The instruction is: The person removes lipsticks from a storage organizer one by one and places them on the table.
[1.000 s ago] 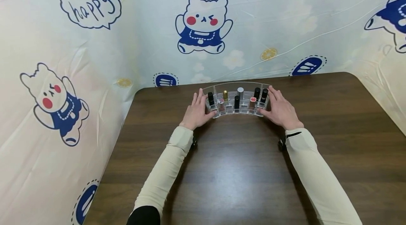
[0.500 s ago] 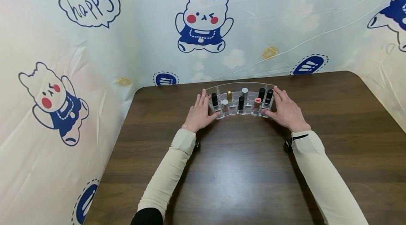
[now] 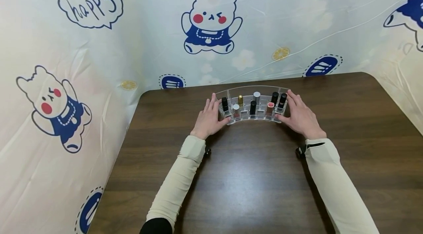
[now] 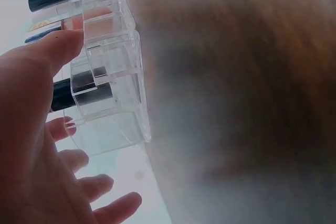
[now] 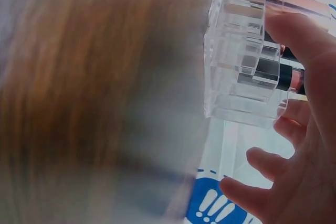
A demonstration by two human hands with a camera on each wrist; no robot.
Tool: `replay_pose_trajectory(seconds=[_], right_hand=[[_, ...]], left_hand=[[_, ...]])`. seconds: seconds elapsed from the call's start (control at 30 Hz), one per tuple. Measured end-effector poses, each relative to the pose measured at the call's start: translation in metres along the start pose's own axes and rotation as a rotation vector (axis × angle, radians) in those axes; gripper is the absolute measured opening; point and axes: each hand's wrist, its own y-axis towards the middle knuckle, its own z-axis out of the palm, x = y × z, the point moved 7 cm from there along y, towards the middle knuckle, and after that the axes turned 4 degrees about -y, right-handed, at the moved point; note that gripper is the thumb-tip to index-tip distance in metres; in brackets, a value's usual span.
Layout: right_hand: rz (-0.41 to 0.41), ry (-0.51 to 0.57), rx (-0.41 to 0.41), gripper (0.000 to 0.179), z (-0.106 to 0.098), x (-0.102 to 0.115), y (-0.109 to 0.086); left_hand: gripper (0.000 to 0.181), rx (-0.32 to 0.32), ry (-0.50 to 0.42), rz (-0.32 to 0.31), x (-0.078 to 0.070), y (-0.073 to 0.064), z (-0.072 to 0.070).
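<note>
A curved clear acrylic lipstick holder [image 3: 244, 115] stands near the table's far edge. Several lipsticks stand upright in its stepped slots, among them a black tube [image 3: 253, 108], a gold-capped one [image 3: 240, 100], a silver one [image 3: 256, 97] and a reddish one [image 3: 270, 108]. My left hand [image 3: 208, 119] grips the holder's left end, thumb at the front and fingers along the side. At the opposite end, my right hand [image 3: 304, 119] holds it the same way. Both wrist views show the thumb on the stepped front; the lower fingers spread away from the clear wall.
Brown wood-grain table [image 3: 251, 175] stretches between the forearms and to both sides. Behind it hangs a pale printed curtain [image 3: 264, 14] with bear drawings, close to the table's far edge. A dark band [image 3: 300, 152] sits at the right wrist.
Both hands and the lipstick holder between them have shifted a little to the right along the table. Their hold on its ends looks the same.
</note>
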Motion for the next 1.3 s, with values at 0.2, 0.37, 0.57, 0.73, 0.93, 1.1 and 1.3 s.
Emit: replay_pose_trajectory(seconds=[0.2,0.37,0.57,0.73,0.93,1.1,1.3], right_hand=[[0.018,0.03,0.001,0.092,0.0005,-0.0007,0.0001],[0.022,0.043,0.0,0.093,0.0011,-0.0014,0.001],[0.026,0.097,-0.009,0.093,0.0029,-0.002,0.0027],[0.037,0.151,-0.022,0.093,0.0035,-0.003,0.0038],[0.036,0.184,-0.039,0.092,0.0031,-0.0014,0.0046],[0.033,0.199,-0.046,0.092,0.0006,-0.0012,0.0031],[0.025,0.217,-0.065,0.091,0.0022,-0.0006,0.0013]], left_hand=[[0.081,-0.004,-0.012,0.0,0.0003,0.0,0.0006],[0.082,-0.004,-0.037,0.007,0.0022,0.0008,0.0017],[0.081,0.005,-0.152,0.022,0.0051,0.0017,0.0034],[0.083,-0.017,-0.26,0.046,0.0049,-0.0001,0.0024],[0.087,-0.03,-0.269,0.065,0.005,-0.0033,0.002],[0.09,-0.014,-0.279,0.051,0.0045,-0.003,0.0028],[0.092,0.009,-0.262,0.041,0.0048,-0.0009,0.002]])
